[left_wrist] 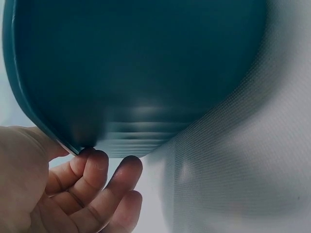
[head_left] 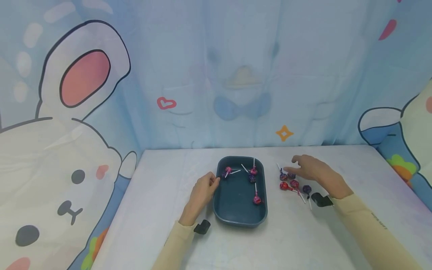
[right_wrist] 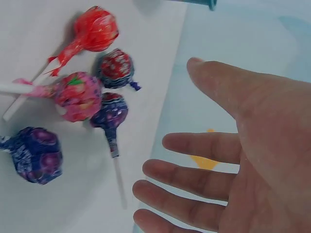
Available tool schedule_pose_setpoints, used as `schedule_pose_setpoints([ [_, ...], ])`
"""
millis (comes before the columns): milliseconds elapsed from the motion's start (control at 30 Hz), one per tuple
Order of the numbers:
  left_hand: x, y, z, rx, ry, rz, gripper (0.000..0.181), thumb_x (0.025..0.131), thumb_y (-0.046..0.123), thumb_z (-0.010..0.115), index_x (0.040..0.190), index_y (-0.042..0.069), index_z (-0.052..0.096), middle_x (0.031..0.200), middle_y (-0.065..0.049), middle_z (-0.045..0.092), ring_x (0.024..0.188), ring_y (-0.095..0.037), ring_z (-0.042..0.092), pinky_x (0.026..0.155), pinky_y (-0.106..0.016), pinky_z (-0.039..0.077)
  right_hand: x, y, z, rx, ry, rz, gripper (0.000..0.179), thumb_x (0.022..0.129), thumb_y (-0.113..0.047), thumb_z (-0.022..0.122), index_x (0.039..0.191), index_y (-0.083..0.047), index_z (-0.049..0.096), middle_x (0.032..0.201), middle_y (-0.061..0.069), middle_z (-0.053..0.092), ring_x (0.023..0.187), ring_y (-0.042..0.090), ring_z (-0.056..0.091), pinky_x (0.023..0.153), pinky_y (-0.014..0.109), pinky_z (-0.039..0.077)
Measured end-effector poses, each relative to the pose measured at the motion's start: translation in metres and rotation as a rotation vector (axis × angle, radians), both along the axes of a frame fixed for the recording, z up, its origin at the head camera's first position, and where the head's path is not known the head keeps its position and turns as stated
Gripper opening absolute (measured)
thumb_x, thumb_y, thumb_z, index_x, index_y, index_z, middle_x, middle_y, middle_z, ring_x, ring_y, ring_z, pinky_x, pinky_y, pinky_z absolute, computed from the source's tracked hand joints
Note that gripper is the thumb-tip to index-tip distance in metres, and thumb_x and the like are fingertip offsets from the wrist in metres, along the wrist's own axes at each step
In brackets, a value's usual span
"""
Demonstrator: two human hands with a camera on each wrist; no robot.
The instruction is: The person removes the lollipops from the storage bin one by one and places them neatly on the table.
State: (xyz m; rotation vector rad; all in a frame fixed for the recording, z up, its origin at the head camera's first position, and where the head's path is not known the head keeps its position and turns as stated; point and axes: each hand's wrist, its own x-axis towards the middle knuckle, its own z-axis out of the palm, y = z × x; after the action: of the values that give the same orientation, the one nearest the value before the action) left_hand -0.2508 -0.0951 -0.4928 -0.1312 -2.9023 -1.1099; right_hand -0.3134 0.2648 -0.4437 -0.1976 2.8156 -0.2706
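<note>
A dark teal tray holds several wrapped lollipops, among them a pink one near its right side. My left hand pinches the tray's left rim, thumb on one side and curled fingertips on the other, as the left wrist view shows. To the right of the tray lies a loose group of lollipops: a red one, a pink one, a dark blue one and others with blue wrappers. Over the far side of this group hovers my right hand, thumb and fingers spread, holding nothing.
Everything stands on a white-covered table. Behind it hangs a light blue curtain with cartoon prints, meeting the table's far edge. A black wrist camera sits by the left cuff, another by the right cuff.
</note>
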Motion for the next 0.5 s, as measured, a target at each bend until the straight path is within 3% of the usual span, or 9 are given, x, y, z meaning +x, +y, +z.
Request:
schedule_pose_setpoints([
  [500, -0.001, 0.001, -0.002, -0.005, -0.005, 0.006, 0.024, 0.093, 0.037, 0.049, 0.083, 0.016, 0.052, 0.067, 0.003, 0.050, 0.055, -0.009, 0.046, 0.048, -0.024, 0.037, 0.009, -0.021, 0.015, -0.025, 0.058, 0.063, 0.090, 0.076, -0.074, 0.046, 0.127, 0.000, 0.046, 0.124, 0.027, 0.051, 0.107, 0.039, 0.051, 0.087, 0.054, 0.042],
])
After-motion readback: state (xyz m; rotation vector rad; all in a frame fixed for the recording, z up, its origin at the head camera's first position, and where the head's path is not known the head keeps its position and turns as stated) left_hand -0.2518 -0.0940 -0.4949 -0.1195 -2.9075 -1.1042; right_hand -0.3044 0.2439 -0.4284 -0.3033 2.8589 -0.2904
